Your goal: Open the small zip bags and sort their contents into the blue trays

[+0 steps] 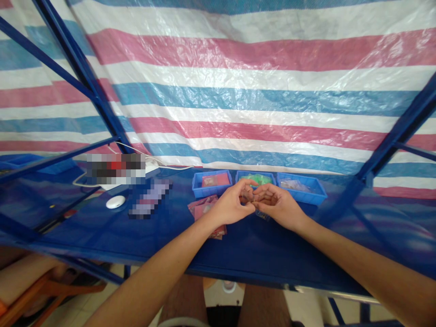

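My left hand (235, 203) and my right hand (277, 206) meet above the table, fingers curled and thumbs close together. Between their fingertips is a small clear plastic bag (262, 215), mostly hidden by the fingers; its contents cannot be made out. Beside and partly beneath my left wrist lies a pile of reddish plastic bags (203, 206). Just beyond the hands stand three blue trays: the left tray (211, 192) holds a pink-red packet (218, 180), the middle tray (272, 175) green packets (260, 179), and the right tray (311, 198) clear bags (294, 185).
The blue table (163, 243) carries a white round case (116, 202), a blurred-out purple item (150, 200) and white cables (80, 180) at left. Blue metal posts (85, 81) frame a striped plastic sheet (255, 95). Another person's arm (27, 274) shows at lower left.
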Available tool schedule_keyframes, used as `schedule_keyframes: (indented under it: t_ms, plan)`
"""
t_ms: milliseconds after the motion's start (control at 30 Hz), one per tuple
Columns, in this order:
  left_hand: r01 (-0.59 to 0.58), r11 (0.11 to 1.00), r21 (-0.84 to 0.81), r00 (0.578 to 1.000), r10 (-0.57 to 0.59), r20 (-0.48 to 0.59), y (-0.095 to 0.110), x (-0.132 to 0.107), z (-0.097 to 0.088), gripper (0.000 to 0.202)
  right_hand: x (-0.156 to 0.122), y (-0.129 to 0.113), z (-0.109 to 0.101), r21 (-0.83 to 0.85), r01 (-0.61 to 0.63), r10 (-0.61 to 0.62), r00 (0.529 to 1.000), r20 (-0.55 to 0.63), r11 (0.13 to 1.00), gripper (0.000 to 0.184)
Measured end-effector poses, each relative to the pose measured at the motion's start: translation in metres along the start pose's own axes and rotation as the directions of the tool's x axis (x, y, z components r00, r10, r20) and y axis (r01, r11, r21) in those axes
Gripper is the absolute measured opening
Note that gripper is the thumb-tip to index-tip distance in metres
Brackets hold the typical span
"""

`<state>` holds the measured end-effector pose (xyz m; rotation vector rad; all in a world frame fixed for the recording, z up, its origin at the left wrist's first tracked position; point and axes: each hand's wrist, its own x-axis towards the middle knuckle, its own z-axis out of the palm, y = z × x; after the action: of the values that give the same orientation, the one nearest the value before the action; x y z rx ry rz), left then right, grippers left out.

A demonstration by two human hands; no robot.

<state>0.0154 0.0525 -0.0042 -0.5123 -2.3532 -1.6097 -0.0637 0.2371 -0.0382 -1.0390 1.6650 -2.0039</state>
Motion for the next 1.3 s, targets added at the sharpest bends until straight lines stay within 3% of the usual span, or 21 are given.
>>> schedule_keyframes:
  t_ms: [700,867,1000,1167,1300]
  plan:
    - [-0.084,0.982,0.167,0.996,0.089,-0.023,0.009,0.001,0.006,0.051,-0.001,-0.008,0.003,-0.085,-0.035,0.037,0.999,0.018,0.996,0.03]
    - [-0.142,0.968,0.207,0.976,0.172,-0.134,0.006,0.0,0.002,0.046,0.002,-0.012,-0.002,-0.15,-0.012,-0.005,0.993,-0.115,0.989,0.028]
    - [-0.096,0.945,0.314,0.966,0.164,-0.2,0.009,-0.001,-0.002,0.019,0.002,-0.012,-0.006,-0.241,0.044,-0.1,0.968,-0.228,0.969,0.024]
    - [-0.051,0.976,0.211,0.992,0.073,-0.1,0.009,-0.002,-0.002,0.033,-0.002,-0.011,-0.002,-0.311,0.087,-0.129,0.985,-0.115,0.946,0.022]
    - [-0.025,0.976,0.216,0.987,0.058,-0.149,0.003,0.0,-0.006,0.028,-0.005,-0.014,0.001,-0.377,0.131,-0.157,0.987,-0.039,0.917,0.026]
